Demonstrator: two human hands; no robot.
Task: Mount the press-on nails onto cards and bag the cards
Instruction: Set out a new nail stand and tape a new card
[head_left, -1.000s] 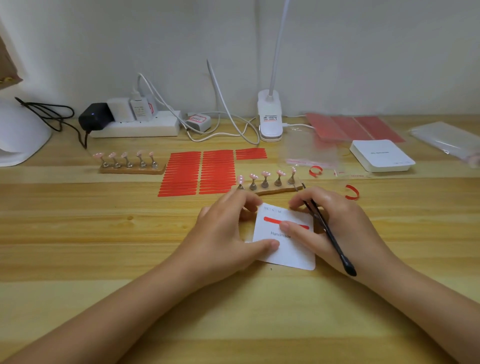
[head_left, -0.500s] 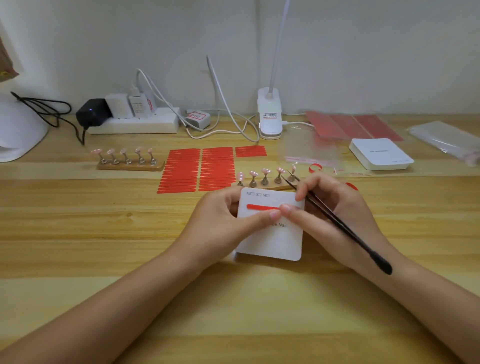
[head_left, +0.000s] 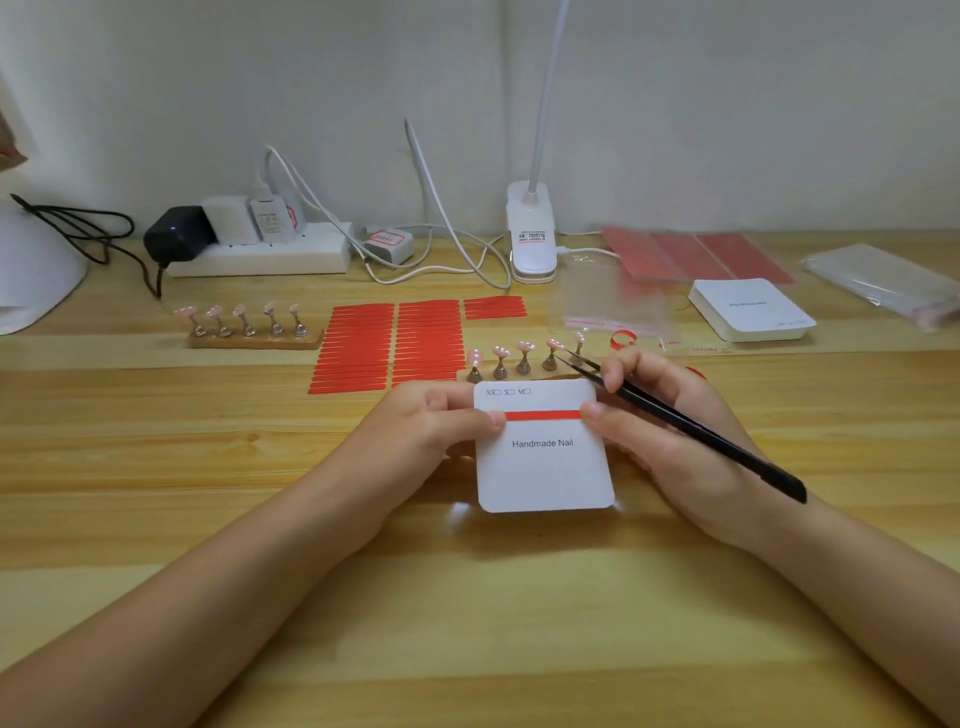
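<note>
**Card held between two thumbs**

The fingers behind the white "Handmade Nail" card (head_left: 543, 467) are hidden. The left hand (head_left: 431, 431) pinches its left edge, thumb on the end of the red adhesive strip (head_left: 543, 415). The right hand (head_left: 670, 431) pinches the right edge and also holds black tweezers (head_left: 691, 423), whose tips lie near the pink press-on nails (head_left: 524, 347) on their stand just beyond the card.

The left hand (head_left: 436, 431) hid the left end of the red adhesive strip (head_left: 543, 415) on the white square card (head_left: 543, 467), its fingers lay behind that card, the print on the white stacked cards (head_left: 748, 309) seemed too blurred to read, and the white lamp neck (head_left: 550, 93) ran off the top edge.
</note>
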